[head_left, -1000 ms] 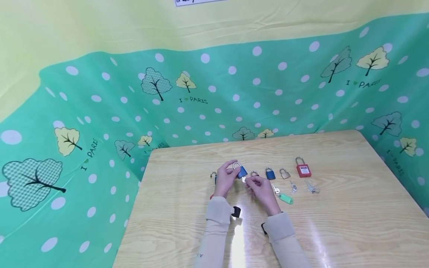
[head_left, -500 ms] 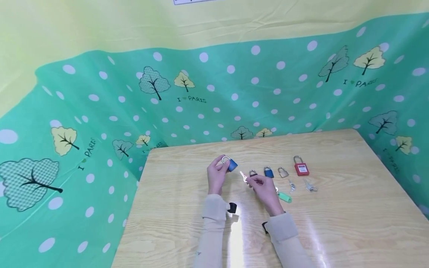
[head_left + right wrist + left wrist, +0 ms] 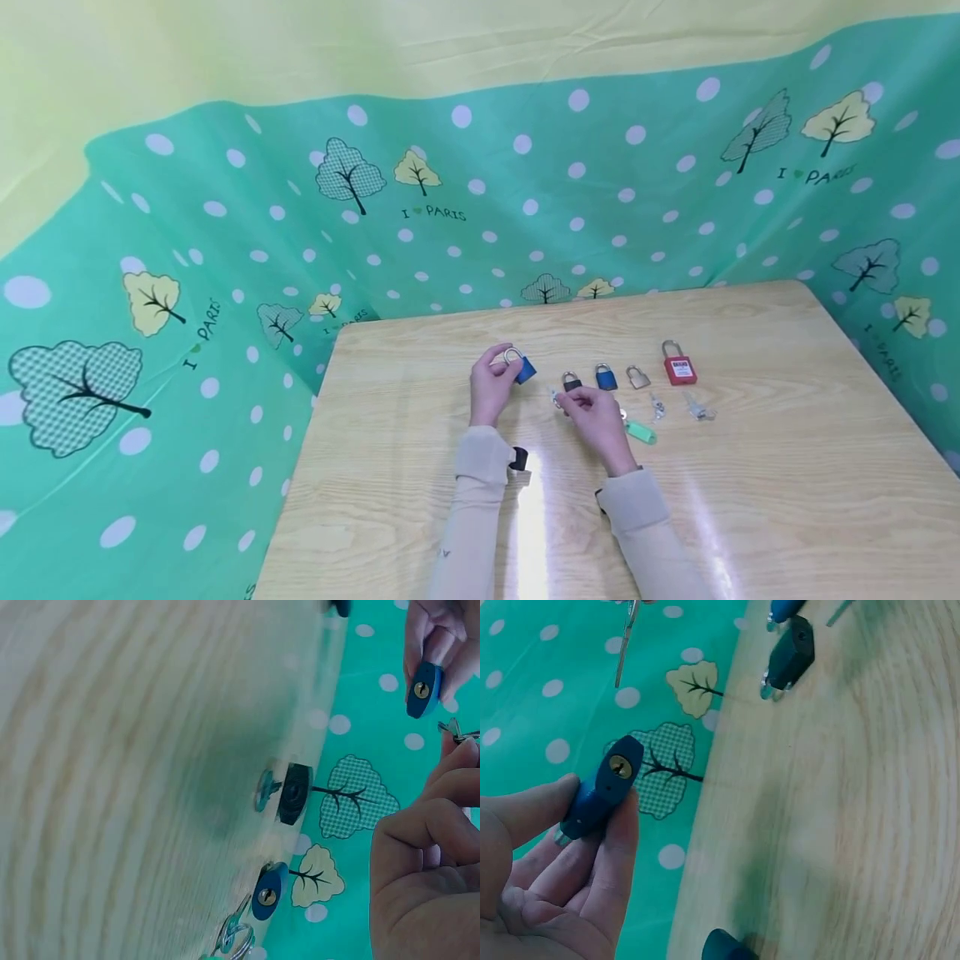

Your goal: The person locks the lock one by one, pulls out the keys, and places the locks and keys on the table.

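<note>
My left hand (image 3: 491, 390) holds a blue padlock (image 3: 527, 370) above the table between thumb and fingers. Its metal shackle points up and to the left. In the left wrist view, the brass keyhole (image 3: 620, 766) in the padlock's base is bare. To the right, my right hand (image 3: 597, 421) pinches a small bunch of keys (image 3: 556, 399), which stands apart from the padlock. The right wrist view shows these keys (image 3: 457, 732) at the fingertips, close to the padlock (image 3: 425, 688). Just behind my right hand is a black padlock (image 3: 572, 382) on the table.
Along the wooden table (image 3: 375, 467) stand another blue padlock (image 3: 606, 377), a silver padlock (image 3: 638, 377) and a red padlock (image 3: 679, 370). In front lie keys (image 3: 657, 407), more keys (image 3: 699, 408) and a green key tag (image 3: 640, 432). A dark blue object (image 3: 727, 946) shows in the left wrist view.
One second ago the key met the padlock's base. Since then my left hand has moved left with the padlock, leaving a gap, while my right hand has stayed nearly in place.
</note>
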`<move>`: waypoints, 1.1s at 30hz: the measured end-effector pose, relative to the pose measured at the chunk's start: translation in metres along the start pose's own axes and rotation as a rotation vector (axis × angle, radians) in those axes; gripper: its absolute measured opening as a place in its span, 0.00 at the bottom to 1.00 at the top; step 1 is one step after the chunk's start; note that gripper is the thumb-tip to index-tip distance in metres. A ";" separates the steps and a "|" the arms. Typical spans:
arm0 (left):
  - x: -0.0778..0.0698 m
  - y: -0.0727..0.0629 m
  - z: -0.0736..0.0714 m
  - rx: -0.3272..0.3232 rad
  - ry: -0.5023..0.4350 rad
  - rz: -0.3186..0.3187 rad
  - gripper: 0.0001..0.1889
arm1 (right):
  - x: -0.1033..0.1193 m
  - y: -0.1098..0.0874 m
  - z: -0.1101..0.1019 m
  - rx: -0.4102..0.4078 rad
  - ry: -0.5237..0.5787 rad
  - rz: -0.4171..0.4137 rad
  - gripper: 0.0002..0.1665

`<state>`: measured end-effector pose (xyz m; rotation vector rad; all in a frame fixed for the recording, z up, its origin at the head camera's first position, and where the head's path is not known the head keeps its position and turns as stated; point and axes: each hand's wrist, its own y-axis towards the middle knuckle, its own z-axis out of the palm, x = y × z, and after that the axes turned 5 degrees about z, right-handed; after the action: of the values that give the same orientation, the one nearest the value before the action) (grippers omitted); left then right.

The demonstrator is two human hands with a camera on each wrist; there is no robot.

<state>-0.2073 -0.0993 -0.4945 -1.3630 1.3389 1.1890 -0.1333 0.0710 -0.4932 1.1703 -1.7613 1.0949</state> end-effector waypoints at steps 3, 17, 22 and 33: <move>0.002 0.000 0.003 0.038 0.068 -0.006 0.21 | -0.003 0.000 0.002 0.004 -0.057 -0.018 0.11; 0.012 -0.002 0.013 0.065 0.318 0.013 0.22 | -0.009 -0.005 0.018 0.040 -0.452 -0.048 0.10; 0.013 -0.001 0.014 0.068 0.468 0.052 0.21 | -0.008 -0.005 0.022 0.034 -0.546 -0.053 0.21; 0.012 0.006 0.019 0.083 0.573 0.015 0.22 | 0.001 0.004 0.029 0.102 -0.730 -0.072 0.11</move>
<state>-0.2146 -0.0826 -0.5092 -1.7076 1.7694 0.7609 -0.1407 0.0445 -0.5041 1.8408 -2.1824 0.7615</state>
